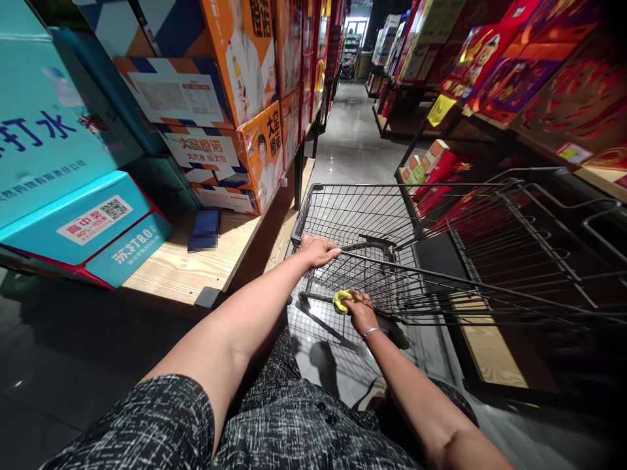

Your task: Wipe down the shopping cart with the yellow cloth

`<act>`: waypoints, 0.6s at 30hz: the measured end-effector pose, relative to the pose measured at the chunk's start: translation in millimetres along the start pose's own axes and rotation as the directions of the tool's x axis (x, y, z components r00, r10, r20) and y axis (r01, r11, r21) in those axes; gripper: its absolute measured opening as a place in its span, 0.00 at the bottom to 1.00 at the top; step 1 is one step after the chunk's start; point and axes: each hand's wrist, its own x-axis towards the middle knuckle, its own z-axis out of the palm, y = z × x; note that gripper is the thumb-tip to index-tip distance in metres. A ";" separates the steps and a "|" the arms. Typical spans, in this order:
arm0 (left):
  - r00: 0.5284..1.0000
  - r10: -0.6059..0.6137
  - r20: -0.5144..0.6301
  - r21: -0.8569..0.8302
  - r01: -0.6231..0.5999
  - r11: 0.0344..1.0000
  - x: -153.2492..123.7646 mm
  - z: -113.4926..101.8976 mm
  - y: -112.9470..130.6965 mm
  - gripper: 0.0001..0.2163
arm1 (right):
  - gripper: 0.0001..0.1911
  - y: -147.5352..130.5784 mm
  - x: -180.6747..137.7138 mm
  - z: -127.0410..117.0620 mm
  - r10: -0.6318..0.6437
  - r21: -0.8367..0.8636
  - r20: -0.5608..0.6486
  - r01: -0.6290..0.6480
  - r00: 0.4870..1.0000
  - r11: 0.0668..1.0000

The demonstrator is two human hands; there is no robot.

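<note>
A black wire shopping cart (362,209) stands in front of me, turned at an angle in the aisle. My left hand (317,252) is closed over the top rail at the cart's near left corner. Lower and a little to the right, my right hand (361,309) grips a bunched yellow-green cloth (342,301) beside the wire side of the cart. Most of the cloth is hidden in the fingers, and its full shape cannot be made out. A metal bracelet (371,332) circles the right wrist.
Left of me, a low wooden shelf (166,277) carries teal cartons (112,225), stacked orange drink cartons (259,150) and a dark blue flat item (204,228). Shelves with red gift boxes (475,59) line the right. A grey tiled aisle (350,124) runs ahead.
</note>
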 end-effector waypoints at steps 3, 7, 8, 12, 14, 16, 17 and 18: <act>1.000 0.006 0.022 0.000 -0.006 1.000 -1.5 -2.6 0.0 0.21 | 0.23 -12.4 22.7 -52.3 -0.079 0.015 -0.201 0.084 0.976 0.996; 0.999 0.005 0.051 0.003 -0.005 1.000 -2.6 -6.1 0.3 0.23 | 0.23 -2.9 37.8 -126.5 0.038 -0.017 -0.423 -0.050 0.905 0.999; 0.998 0.004 0.055 0.000 -0.004 1.000 -2.7 -6.7 0.5 0.23 | 0.25 0.9 40.9 -138.4 0.083 -0.029 -0.446 -0.107 0.891 0.994; 0.998 0.018 0.061 -0.024 -0.016 1.000 -1.8 -6.0 -0.5 0.26 | 0.29 -9.3 65.8 -144.3 0.131 -0.093 -0.391 -0.181 0.911 0.979; 0.998 0.030 0.051 -0.026 -0.028 0.999 -1.5 -4.2 -4.3 0.26 | 0.27 -33.2 86.3 -130.4 0.068 -0.107 -0.318 -0.107 0.946 0.988; 0.998 0.067 0.023 -0.030 -0.066 0.997 -1.5 -2.9 -10.6 0.25 | 0.26 -60.1 107.2 -117.5 0.031 -0.115 -0.262 -0.063 0.965 0.991; 0.996 0.089 0.012 -0.032 -0.089 0.996 -1.5 -2.9 -14.1 0.26 | 0.26 -71.1 116.1 -113.9 0.032 -0.125 -0.237 -0.063 0.971 0.990; 0.995 0.103 0.010 -0.031 -0.102 0.994 -1.5 -3.5 -17.4 0.26 | 0.26 -78.9 123.0 -113.0 0.035 -0.138 -0.209 -0.065 0.977 0.988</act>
